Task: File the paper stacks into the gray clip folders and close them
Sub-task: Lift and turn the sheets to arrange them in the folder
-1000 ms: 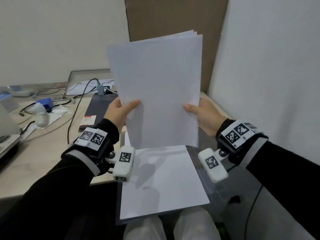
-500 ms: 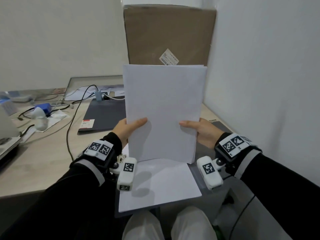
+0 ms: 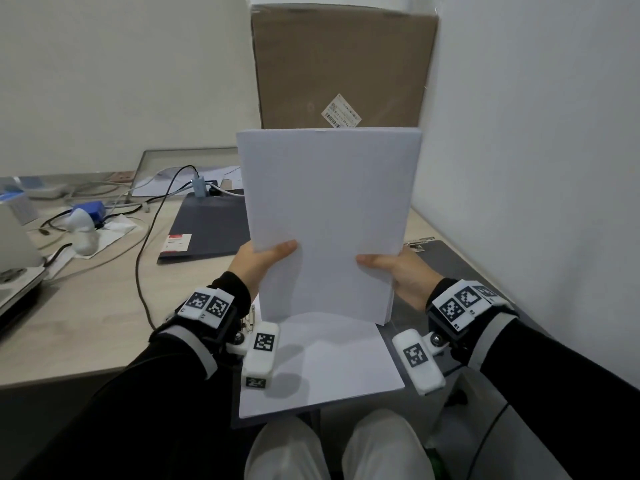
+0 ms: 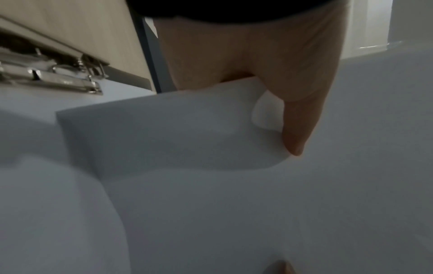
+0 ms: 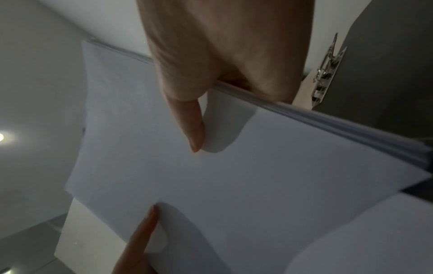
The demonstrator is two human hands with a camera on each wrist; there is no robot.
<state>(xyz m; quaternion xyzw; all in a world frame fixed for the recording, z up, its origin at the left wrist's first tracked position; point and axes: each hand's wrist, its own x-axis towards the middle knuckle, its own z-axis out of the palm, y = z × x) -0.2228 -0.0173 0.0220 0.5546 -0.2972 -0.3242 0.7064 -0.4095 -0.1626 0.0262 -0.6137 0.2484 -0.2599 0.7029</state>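
The cardboard box (image 3: pixel 343 64) leans against the wall; its white label is too small to read. In front, the paper stack (image 3: pixel 329 220) stands upright on the open gray folder (image 3: pixel 460 268), probably to square its edges. Left hand (image 3: pixel 258 263) and right hand (image 3: pixel 398 270) each pinch a side, thumbs in front. The closed folder (image 3: pixel 211 230) has a red-striped sticker, unreadable.

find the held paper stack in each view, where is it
head: paper stack upright at centre, between left hand and right hand.
left wrist: fills centre and right.
right wrist: centre, tilted.
Shared landmark: right thumb.
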